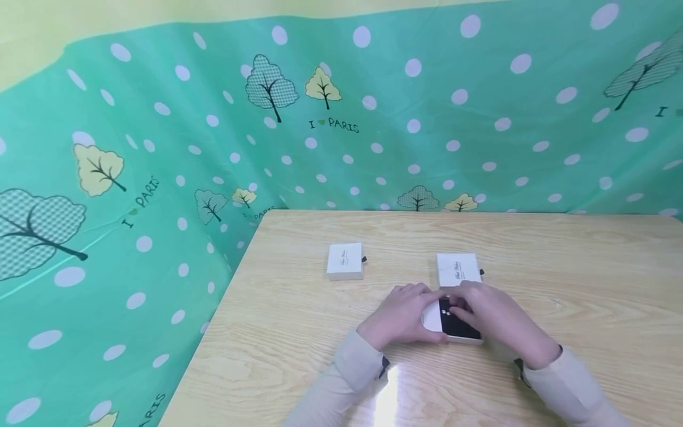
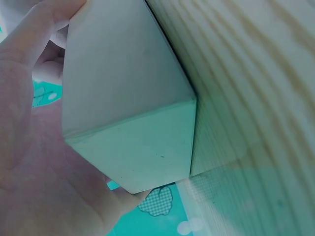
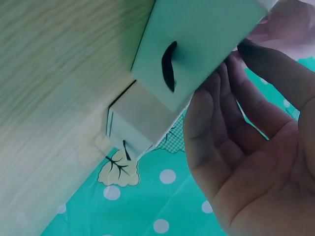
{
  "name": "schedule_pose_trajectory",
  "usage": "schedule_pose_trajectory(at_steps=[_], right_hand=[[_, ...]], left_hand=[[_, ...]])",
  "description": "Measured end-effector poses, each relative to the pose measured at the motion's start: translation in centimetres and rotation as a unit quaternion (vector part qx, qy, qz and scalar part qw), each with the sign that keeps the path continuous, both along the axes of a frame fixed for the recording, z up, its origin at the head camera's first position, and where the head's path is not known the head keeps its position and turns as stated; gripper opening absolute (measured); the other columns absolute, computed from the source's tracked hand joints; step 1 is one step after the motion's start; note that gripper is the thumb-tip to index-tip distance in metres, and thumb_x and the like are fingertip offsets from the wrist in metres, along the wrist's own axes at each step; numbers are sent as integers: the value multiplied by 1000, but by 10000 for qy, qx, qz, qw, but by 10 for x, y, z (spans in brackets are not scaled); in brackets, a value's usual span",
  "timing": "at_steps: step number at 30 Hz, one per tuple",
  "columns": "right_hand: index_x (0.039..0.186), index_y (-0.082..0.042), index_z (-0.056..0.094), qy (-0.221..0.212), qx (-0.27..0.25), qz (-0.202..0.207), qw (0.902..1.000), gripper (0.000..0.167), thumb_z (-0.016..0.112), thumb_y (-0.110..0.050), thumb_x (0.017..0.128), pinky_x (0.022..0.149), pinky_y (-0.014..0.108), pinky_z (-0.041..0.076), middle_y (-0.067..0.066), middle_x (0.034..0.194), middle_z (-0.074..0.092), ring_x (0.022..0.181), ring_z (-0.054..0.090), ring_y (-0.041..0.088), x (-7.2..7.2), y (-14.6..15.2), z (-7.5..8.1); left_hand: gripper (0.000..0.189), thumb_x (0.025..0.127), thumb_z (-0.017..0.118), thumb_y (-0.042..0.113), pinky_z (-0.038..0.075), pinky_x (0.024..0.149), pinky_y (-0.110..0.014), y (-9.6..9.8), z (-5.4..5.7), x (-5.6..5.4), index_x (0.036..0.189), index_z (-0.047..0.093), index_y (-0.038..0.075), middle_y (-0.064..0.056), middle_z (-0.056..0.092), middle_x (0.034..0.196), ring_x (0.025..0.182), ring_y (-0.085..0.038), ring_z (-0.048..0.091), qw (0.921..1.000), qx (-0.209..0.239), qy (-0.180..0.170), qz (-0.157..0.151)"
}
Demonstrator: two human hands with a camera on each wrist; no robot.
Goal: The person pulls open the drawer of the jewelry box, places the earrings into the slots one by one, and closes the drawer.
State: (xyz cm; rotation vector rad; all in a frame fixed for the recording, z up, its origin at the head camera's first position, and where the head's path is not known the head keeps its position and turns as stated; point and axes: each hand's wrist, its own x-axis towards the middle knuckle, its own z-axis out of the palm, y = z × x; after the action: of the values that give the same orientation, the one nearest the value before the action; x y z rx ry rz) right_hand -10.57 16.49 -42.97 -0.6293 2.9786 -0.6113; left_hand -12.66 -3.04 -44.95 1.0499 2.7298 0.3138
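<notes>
A small white drawer-style box (image 1: 432,317) lies partly open on the table, showing a black insert (image 1: 460,329). Two tiny bright pieces (image 1: 446,312) sit on that insert near its left end. My left hand (image 1: 402,314) grips the box from the left, thumb along the near side and fingers at the far side; in the left wrist view its palm is behind the white box (image 2: 128,69). My right hand (image 1: 482,308) bends over the insert with fingertips close to the bright pieces; I cannot tell if it pinches one. A black ribbon tab (image 3: 169,66) shows on the box's end.
Just behind the box in my hands is a second white box (image 1: 458,268) with dark lettering and a black tab. Farther left lies a third, similar box (image 1: 344,261). The wooden table (image 1: 277,308) ends at a green dotted curtain (image 1: 373,154) at the back and left.
</notes>
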Motion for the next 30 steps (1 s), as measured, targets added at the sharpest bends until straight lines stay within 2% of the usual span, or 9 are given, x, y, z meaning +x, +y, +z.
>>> schedule_pose_trajectory(at_steps=[6,11,18,30], right_hand=[[93,-6,70,-68,-289,-392,9988,12,76,-9,84,68,37,56,0,82,63,74,60,13,3,11,2],[91,-1,66,-221,-584,-731,9954,11,73,-5,85,63,36,56,5,82,64,73,62,17,4,23,1],[88,0,65,-359,-616,-580,9958,9,72,0,83,58,29,54,3,75,65,68,61,15,5,29,-4],[90,2,63,-572,-745,-607,9937,13,73,1,82,64,35,56,6,79,66,73,64,20,5,28,-5]], left_hand=[[83,78,69,68,42,98,-27,-1,0,0,148,46,29,9,57,129,112,-8,53,10000,1,38,31],[85,77,70,68,41,100,-28,0,-1,1,149,46,28,8,57,131,117,-9,53,10000,22,69,13],[85,77,69,69,42,99,-28,0,0,2,149,46,30,9,57,132,117,-8,53,9999,27,85,56],[85,77,70,69,43,97,-29,0,-3,0,149,45,31,7,57,135,119,-9,53,9999,123,-42,84]])
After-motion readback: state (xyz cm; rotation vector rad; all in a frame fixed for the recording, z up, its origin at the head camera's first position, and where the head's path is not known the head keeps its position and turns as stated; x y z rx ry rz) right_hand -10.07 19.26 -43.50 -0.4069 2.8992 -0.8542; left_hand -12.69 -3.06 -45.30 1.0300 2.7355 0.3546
